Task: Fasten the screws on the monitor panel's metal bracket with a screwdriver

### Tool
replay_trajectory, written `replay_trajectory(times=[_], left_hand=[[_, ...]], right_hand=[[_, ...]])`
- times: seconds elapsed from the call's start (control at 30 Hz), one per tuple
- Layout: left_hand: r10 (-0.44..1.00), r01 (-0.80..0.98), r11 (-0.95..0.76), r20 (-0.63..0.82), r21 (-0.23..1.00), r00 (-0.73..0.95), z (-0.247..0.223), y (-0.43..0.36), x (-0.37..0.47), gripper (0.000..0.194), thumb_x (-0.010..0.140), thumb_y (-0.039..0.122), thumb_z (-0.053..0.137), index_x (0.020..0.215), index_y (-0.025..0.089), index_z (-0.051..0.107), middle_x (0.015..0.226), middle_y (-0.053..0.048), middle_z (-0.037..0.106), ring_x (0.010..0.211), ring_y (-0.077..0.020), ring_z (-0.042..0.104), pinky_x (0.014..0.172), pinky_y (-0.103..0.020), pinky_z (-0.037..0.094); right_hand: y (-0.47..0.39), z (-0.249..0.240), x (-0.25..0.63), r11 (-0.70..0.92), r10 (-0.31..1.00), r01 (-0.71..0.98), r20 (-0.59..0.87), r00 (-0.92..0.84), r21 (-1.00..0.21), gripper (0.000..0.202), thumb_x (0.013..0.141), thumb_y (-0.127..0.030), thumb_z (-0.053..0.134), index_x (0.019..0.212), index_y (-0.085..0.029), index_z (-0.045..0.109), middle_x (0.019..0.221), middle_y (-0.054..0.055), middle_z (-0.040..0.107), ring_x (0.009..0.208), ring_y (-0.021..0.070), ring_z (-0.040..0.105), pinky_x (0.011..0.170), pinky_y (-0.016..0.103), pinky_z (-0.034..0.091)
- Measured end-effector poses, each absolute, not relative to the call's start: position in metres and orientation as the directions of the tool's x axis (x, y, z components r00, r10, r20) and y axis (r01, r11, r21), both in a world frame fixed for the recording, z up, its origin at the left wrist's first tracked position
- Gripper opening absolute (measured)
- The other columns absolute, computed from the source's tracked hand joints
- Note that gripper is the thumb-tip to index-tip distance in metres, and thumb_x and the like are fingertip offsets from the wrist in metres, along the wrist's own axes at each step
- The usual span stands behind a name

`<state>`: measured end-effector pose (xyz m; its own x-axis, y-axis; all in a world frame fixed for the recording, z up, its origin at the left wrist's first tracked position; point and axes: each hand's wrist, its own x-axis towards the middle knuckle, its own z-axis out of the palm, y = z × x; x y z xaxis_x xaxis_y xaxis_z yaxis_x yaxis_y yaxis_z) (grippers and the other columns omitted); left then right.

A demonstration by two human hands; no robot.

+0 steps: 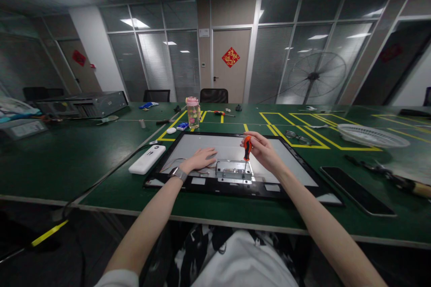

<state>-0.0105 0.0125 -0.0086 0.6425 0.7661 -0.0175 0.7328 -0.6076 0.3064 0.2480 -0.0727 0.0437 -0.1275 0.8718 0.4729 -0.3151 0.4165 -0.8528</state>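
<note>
A flat display panel (286,154) with a black frame lies face down or back up, I cannot tell which, on the green table in front of me. Near its front edge sits a silver metal bracket (232,170). My right hand (257,145) grips an orange and black screwdriver (248,145), held upright with its shaft pointing down at the bracket's right end. Whether the tip sits in a screw is too small to see. My left hand (202,159) rests flat on the panel, fingers spread, left of the bracket. Thin wires (175,161) run beneath that hand.
A white power bank (147,159) with a cable lies left of the panel. Behind stand a pink-lidded bottle (193,114) and another screwdriver (224,114). To the right are glasses (298,137), a white basket (372,135), a phone (357,189) and a dark tool with a tan handle (404,183).
</note>
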Motion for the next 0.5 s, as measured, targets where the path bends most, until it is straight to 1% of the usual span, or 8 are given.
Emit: replay_trajectory(times=[0.07, 0.13, 0.27, 0.4, 0.5], left_hand=[[0.768, 0.735, -0.606, -0.017, 0.305, 0.64, -0.0086, 0.0126, -0.0103, 0.055, 0.095, 0.053, 0.033, 0.143, 0.027, 0.035, 0.155, -0.004, 0.024, 0.142, -0.0219, 0.021, 0.116, -0.042, 0.007], [0.769, 0.736, -0.606, -0.014, 0.303, 0.639, -0.0091, 0.0132, -0.0103, 0.055, 0.095, 0.053, 0.033, 0.143, 0.027, 0.035, 0.154, -0.003, 0.024, 0.142, -0.0221, 0.021, 0.116, -0.041, 0.007], [0.766, 0.731, -0.611, -0.006, 0.304, 0.643, -0.0108, 0.0151, -0.0108, 0.056, 0.094, 0.054, 0.033, 0.143, 0.027, 0.035, 0.154, -0.003, 0.025, 0.142, -0.0225, 0.022, 0.116, -0.041, 0.007], [0.767, 0.732, -0.611, -0.005, 0.303, 0.642, -0.0119, 0.0162, -0.0112, 0.056, 0.094, 0.055, 0.032, 0.143, 0.027, 0.035, 0.154, -0.003, 0.025, 0.142, -0.0226, 0.022, 0.116, -0.041, 0.007], [0.767, 0.732, -0.61, -0.005, 0.304, 0.641, -0.0114, 0.0154, -0.0108, 0.056, 0.094, 0.054, 0.033, 0.143, 0.027, 0.035, 0.154, -0.003, 0.025, 0.142, -0.023, 0.022, 0.116, -0.043, 0.007]], right_hand=[[-0.0734, 0.0444, 0.2478, 0.395, 0.868, -0.351, 0.47, -0.161, -0.849, 0.026, 0.077, -0.042, 0.07, 0.096, -0.024, 0.068, 0.085, 0.003, 0.066, 0.084, 0.018, 0.061, 0.086, 0.037, 0.047], [-0.0738, 0.0447, 0.2477, 0.397, 0.861, -0.365, 0.479, -0.17, -0.842, 0.022, 0.077, -0.042, 0.07, 0.09, -0.024, 0.069, 0.087, 0.003, 0.065, 0.085, 0.0179, 0.06, 0.09, 0.038, 0.047], [-0.0746, 0.0459, 0.2477, 0.413, 0.854, -0.365, 0.494, -0.162, -0.835, 0.018, 0.073, -0.041, 0.074, 0.082, -0.026, 0.069, 0.087, 0.001, 0.063, 0.081, 0.016, 0.059, 0.097, 0.042, 0.044], [-0.0756, 0.0478, 0.2474, 0.359, 0.86, -0.408, 0.467, -0.206, -0.84, 0.02, 0.077, -0.04, 0.071, 0.09, -0.026, 0.068, 0.081, -0.001, 0.062, 0.077, 0.0147, 0.06, 0.097, 0.043, 0.043], [-0.0764, 0.0483, 0.2466, 0.325, 0.853, -0.433, 0.458, -0.249, -0.841, 0.019, 0.079, -0.042, 0.068, 0.088, -0.025, 0.067, 0.081, 0.0, 0.062, 0.075, 0.0145, 0.06, 0.098, 0.043, 0.042]])
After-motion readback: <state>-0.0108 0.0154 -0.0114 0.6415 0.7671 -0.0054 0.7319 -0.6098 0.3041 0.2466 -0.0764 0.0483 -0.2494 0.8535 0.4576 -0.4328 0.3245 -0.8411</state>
